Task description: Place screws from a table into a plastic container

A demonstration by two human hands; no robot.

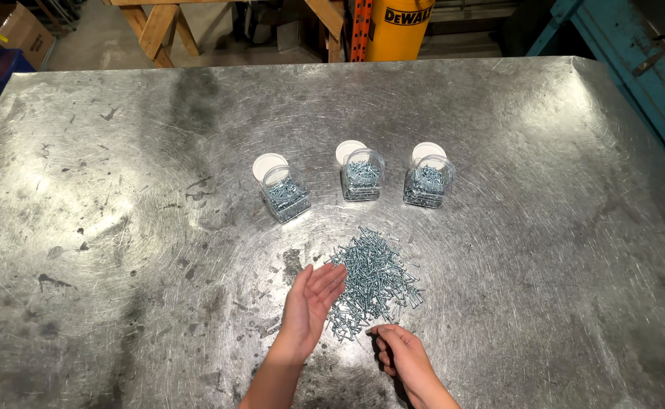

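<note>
Three small clear plastic jars stand in a row on the scratched, dull grey sheet-metal table (120,151), each partly filled with silvery metal screws: left jar (285,195), middle jar (363,176), right jar (428,182). All three are open; a round white lid lies flat just behind each, left lid (267,164), middle lid (347,148), right lid (427,151), touching or nearly touching its jar. Loose heap of the same silvery screws (374,280) lies on the table nearer the person, well apart from the jars. Left hand (312,303) is held palm up and flat, fingers spread slightly, gripping nothing, its fingertips at the left edge of the heap. Right hand (402,356) is curled, fingertips pinched together at the near edge of the heap; whether a screw sits between them cannot be told. Yellow drum (399,26) and wooden trestle legs (158,26) stand beyond the table's far edge.
</note>
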